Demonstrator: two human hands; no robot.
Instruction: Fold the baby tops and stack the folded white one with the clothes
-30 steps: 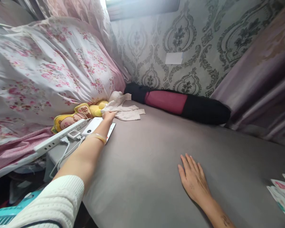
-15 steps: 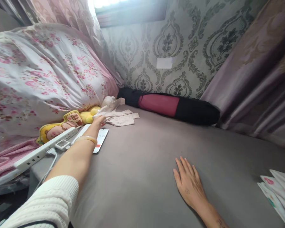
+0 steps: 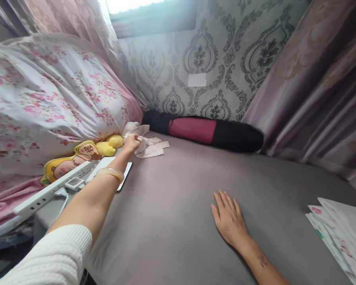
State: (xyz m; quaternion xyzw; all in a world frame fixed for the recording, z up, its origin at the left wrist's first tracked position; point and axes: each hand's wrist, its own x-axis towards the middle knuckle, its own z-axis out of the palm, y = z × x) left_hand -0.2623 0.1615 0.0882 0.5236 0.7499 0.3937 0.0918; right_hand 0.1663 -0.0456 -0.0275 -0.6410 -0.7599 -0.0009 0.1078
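Observation:
My left hand (image 3: 132, 143) reaches far out and has its fingers closed on a small, pale piece of baby clothing (image 3: 152, 149) that lies rumpled on the grey sheet (image 3: 178, 206). Part of the garment is hidden behind the hand. Under my left forearm, which wears a bangle (image 3: 110, 173), lies a phone (image 3: 126, 176), mostly covered by the arm. My right hand (image 3: 229, 219) rests flat on the sheet, fingers spread, holding nothing. To its right lies a stack of folded white printed cloths (image 3: 338, 237).
A white power strip (image 3: 55, 188) with a plugged-in charger (image 3: 75, 182) runs along the left edge. Behind it lie yellow plush toys (image 3: 106, 147) and a floral-covered heap (image 3: 56, 95). A black and red long bag (image 3: 192, 130) lines the patterned wall.
My left hand has moved slightly up and right and now grips the garment more tightly. The view has shifted a little right; my right hand still lies flat.

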